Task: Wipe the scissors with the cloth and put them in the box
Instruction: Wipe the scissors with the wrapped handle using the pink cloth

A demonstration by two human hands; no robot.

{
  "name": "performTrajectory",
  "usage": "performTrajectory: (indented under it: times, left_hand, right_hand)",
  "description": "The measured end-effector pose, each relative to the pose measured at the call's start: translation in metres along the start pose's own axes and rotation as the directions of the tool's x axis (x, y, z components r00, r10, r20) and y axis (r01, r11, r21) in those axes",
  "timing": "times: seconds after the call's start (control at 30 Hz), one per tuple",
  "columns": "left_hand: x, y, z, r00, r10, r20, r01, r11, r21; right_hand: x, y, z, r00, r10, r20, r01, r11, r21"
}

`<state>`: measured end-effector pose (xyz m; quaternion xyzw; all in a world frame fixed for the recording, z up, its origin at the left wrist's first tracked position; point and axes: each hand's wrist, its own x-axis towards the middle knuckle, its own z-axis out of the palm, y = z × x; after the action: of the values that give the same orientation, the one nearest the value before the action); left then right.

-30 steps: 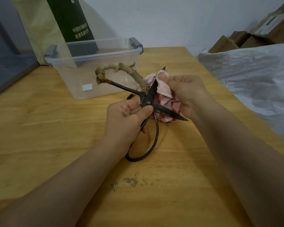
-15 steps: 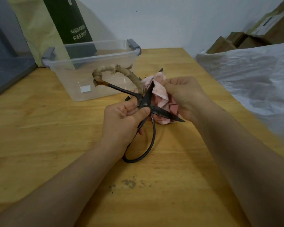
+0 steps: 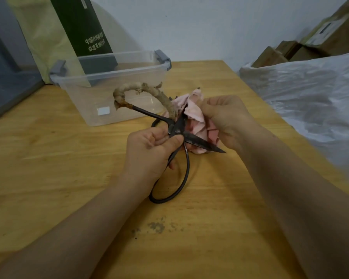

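Large black scissors [image 3: 199,140] are held spread open over the wooden table [image 3: 48,168]. One handle loop is wrapped in frayed tan cloth, the other is bare black metal. My left hand [image 3: 151,154] pinches the scissors at the pivot. My right hand [image 3: 230,121] grips a crumpled pink cloth [image 3: 195,115] bunched around the upper blade, hiding most of it. The lower blade points right, bare. A clear plastic box [image 3: 109,91] with grey latches stands open behind the scissors.
A dark green package [image 3: 81,27] and a yellowish bag [image 3: 40,37] lean on the wall behind the box. White plastic sheeting [image 3: 310,101] and cardboard boxes [image 3: 286,51] lie right of the table. A dark smudge [image 3: 155,226] marks the tabletop near me.
My right hand has slid the pink cloth a little along the upper blade. The scissors and my left hand have stayed almost in place.
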<state>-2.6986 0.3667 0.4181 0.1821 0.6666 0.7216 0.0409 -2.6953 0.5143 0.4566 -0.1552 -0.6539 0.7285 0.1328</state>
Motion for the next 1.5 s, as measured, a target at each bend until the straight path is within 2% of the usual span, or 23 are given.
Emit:
performTrajectory:
  times: [0.07,0.1,0.27,0.33,0.43,0.5,0.53,0.67,0.77,0.83,0.9,1.0,1.03,1.2,1.3,1.5]
  left_hand:
    - [0.001,0.0,-0.002,1.0,-0.006,-0.021,0.006,1.0,-0.005]
    - [0.001,0.0,-0.003,1.0,-0.003,-0.027,0.003,1.0,-0.005]
    - [-0.002,0.003,0.001,1.0,0.01,0.018,-0.01,1.0,0.012]
    - [-0.004,0.002,0.002,0.999,-0.006,0.034,0.005,1.0,0.02]
    - [-0.004,0.001,0.001,1.0,-0.019,0.012,0.019,1.0,0.01]
    - [-0.002,0.002,-0.001,1.0,-0.02,-0.012,0.02,1.0,-0.007]
    - [-0.001,0.002,-0.002,1.0,-0.018,-0.017,0.018,1.0,-0.012]
    - [-0.001,0.002,-0.001,1.0,-0.009,-0.002,0.009,1.0,-0.014]
    - [-0.003,0.002,0.001,1.0,-0.02,0.022,0.02,1.0,-0.006]
    - [-0.003,0.001,0.002,0.999,-0.036,0.036,0.036,0.999,-0.001]
    - [-0.004,0.001,0.002,0.998,-0.05,0.036,0.05,0.999,-0.005]
    - [-0.001,0.001,0.001,0.998,-0.067,-0.006,0.067,0.997,-0.045]
    - [-0.001,0.001,0.0,0.998,-0.069,-0.013,0.068,0.996,-0.05]
    - [-0.001,0.002,-0.001,0.998,-0.05,0.028,0.05,0.999,0.015]
    - [-0.003,0.003,0.0,0.997,-0.057,0.058,0.054,0.997,0.053]
    - [-0.002,0.004,0.003,0.995,-0.075,0.07,0.072,0.997,0.038]
  right_hand:
    - [-0.007,0.0,0.001,0.991,0.068,0.111,-0.067,0.998,-0.015]
    - [-0.008,0.0,0.003,0.99,0.078,0.117,-0.079,0.997,0.001]
    - [-0.001,-0.004,0.008,0.997,0.014,-0.072,0.0,0.981,0.192]
    - [0.003,-0.004,0.003,0.993,0.015,-0.117,0.007,0.983,0.185]
    - [0.003,-0.001,-0.005,0.997,0.071,0.018,-0.072,0.994,0.079]
    - [-0.002,0.001,-0.005,0.979,0.133,0.153,-0.142,0.989,0.048]
    - [-0.003,0.002,-0.003,0.976,0.134,0.172,-0.144,0.988,0.051]
    - [0.001,0.001,0.005,0.998,0.037,0.059,-0.048,0.98,0.193]
    - [0.006,-0.001,0.003,0.997,0.016,-0.082,0.0,0.981,0.193]
    - [0.009,0.0,0.0,0.992,0.003,-0.122,0.018,0.985,0.172]
    - [0.01,0.002,-0.006,0.998,0.026,-0.055,-0.019,0.993,0.121]
    - [0.006,0.008,-0.006,0.987,0.089,0.133,-0.097,0.994,0.049]
    - [0.005,0.009,-0.005,0.987,0.08,0.139,-0.087,0.995,0.043]
    - [0.011,0.007,0.0,1.0,0.008,-0.023,-0.004,0.983,0.181]
    - [0.018,0.007,-0.002,0.995,0.004,-0.102,0.011,0.989,0.148]
    - [0.025,0.01,0.0,0.986,0.006,-0.167,0.015,0.992,0.125]
